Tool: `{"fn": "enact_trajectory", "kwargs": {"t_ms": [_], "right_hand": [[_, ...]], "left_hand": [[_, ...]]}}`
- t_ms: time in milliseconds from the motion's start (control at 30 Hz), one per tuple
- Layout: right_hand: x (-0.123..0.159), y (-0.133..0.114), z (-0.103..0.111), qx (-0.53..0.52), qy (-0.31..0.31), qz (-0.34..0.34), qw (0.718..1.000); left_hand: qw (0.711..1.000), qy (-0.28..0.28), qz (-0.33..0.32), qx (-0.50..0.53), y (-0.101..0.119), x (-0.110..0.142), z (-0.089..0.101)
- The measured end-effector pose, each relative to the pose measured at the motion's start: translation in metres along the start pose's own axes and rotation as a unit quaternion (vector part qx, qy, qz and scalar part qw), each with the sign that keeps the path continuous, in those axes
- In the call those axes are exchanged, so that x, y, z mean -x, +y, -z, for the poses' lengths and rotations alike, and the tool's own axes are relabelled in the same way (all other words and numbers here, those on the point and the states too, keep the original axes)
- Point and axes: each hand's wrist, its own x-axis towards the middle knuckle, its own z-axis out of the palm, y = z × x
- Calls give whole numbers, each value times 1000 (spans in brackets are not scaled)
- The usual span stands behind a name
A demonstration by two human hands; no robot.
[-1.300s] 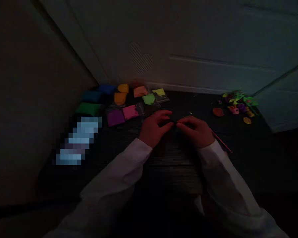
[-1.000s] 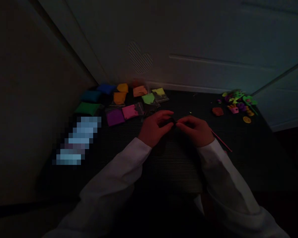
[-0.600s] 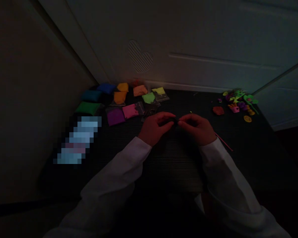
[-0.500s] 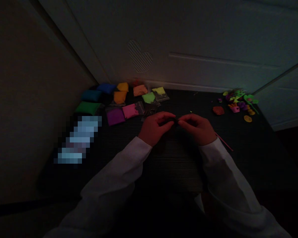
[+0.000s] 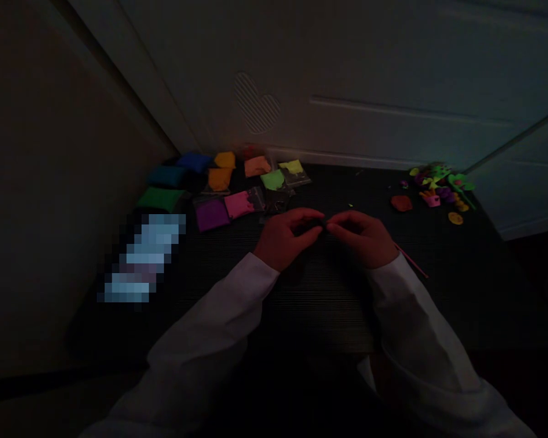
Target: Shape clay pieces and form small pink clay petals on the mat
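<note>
The fingers of the left hand [image 5: 285, 237] and the right hand [image 5: 364, 238] nearly meet tip to tip, thumb and forefinger brought close on each side, pinching a small dark piece [image 5: 325, 223] between them; its outline is too dim to make out. White sleeves run back from both wrists. Underneath lies the dark, grained desk [image 5: 310, 298].

Just beyond the right fingers is a tiny green scrap [image 5: 351, 205]. Close by the right wrist, a thin pink stick [image 5: 411, 261] lies aslant. Farther right of the fingers sit a reddish lump [image 5: 400, 203], a yellow disc [image 5: 455, 218] and a crowded group of little colored shapes, among them a pink cup [image 5: 431, 199] and a green flower [image 5: 460, 182].

Left of and beyond the left fingers, a dark bag [image 5: 277, 202] is nearest, then a pink packet [image 5: 240, 204] and a purple packet [image 5: 212, 215], with orange, light green, yellow, blue and green ones past them; any print there is too dark to read. Well left of the fingers, a lit screen [image 5: 146, 255] is blurred into blocks, its writing illegible. Farthest off, a striped heart [image 5: 258, 103] marks the pale panel behind.
</note>
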Motion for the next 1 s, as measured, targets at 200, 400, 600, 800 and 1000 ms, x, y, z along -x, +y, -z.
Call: {"fn": "enact_trajectory", "kwargs": {"t_ms": [200,400,600,800,1000], "right_hand": [[0,0,-1,-14,4,-3,1000],[0,2,-3,-29,0,-6,1000],[0,3,-4,-16,-2,-5,1000],[2,2,-3,-23,-7,-1,1000],[0,0,-2,-32,9,-10,999]], "left_hand": [[1000,-2,-3,12,1,0,0],[1000,5,2,25,0,0,-1],[999,7,4,36,1,0,-1],[997,16,17,73,-2,-1,-1],[995,-20,63,71,-7,-4,3]]}}
